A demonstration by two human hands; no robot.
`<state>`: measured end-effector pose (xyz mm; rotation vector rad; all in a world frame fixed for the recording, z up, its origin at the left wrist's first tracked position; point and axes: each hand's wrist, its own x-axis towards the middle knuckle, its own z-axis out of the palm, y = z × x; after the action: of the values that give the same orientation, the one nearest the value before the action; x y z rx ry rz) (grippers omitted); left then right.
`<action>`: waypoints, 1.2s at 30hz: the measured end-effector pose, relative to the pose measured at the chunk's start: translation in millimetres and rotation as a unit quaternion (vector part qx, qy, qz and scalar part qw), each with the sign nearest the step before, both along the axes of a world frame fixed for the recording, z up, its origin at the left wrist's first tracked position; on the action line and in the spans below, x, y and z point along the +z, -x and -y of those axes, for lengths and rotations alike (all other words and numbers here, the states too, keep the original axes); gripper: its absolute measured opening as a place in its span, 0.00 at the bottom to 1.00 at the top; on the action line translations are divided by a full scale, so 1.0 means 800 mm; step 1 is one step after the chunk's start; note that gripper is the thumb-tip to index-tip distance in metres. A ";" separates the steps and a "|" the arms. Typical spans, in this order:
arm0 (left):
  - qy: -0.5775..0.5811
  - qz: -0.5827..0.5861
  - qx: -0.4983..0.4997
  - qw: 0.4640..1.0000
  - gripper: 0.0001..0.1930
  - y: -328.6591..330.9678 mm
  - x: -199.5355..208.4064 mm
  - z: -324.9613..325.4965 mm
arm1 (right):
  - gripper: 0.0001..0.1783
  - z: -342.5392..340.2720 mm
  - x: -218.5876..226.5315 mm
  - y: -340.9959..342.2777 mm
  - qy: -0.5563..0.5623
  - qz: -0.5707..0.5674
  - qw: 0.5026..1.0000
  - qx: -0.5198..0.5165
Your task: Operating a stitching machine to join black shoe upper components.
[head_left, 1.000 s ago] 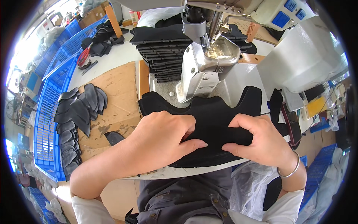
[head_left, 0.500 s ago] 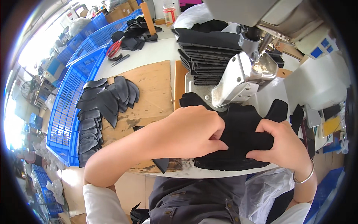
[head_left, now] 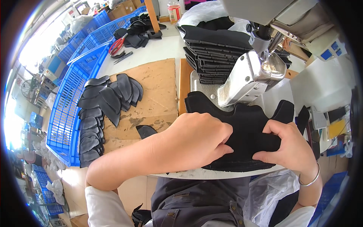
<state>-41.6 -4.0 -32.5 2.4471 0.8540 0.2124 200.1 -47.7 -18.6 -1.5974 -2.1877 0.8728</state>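
A black cut fabric piece (head_left: 247, 130) with a curved, notched outline lies in front of the sewing machine head (head_left: 245, 77), near the table's front edge. My left hand (head_left: 206, 138) is closed over its left part, thumb and curled fingers pressed on the cloth. My right hand (head_left: 289, 145) grips its right part, thumb and fingers curled in a pinch with a fold of the dark cloth between them. The right fingertips are partly hidden by the cloth. A metal bangle (head_left: 310, 178) circles my right wrist.
Behind the machine stands a tall stack of black pieces (head_left: 215, 53). Overlapping black leaf-shaped pieces (head_left: 109, 102) lie on a cardboard sheet (head_left: 159, 87), beside a blue crate (head_left: 66, 125). Red-handled scissors (head_left: 117, 46) rest at the back left. Clear plastic (head_left: 268, 193) hangs below the table edge.
My left hand has shifted slightly toward me, uncovering more of the fabric's left lobe and a small dark piece on the cardboard. The right hand keeps its hold.
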 end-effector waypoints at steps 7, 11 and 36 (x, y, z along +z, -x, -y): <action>-0.300 -0.115 0.113 0.940 0.22 -0.028 0.003 0.067 | 0.25 -0.006 -0.011 -0.016 -0.072 0.012 0.996 0.051; -0.332 0.022 0.006 0.943 0.31 -0.051 -0.045 0.080 | 0.23 -0.011 -0.002 -0.032 -0.010 0.027 0.999 0.037; -0.325 -0.043 0.030 0.944 0.26 -0.058 -0.060 0.090 | 0.12 0.013 -0.011 -0.069 -0.024 -0.007 1.000 0.005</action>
<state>5.1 -75.7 -80.6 3.0572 1.0180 0.4772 255.4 -57.8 -27.6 -1.5546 -2.1913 0.8264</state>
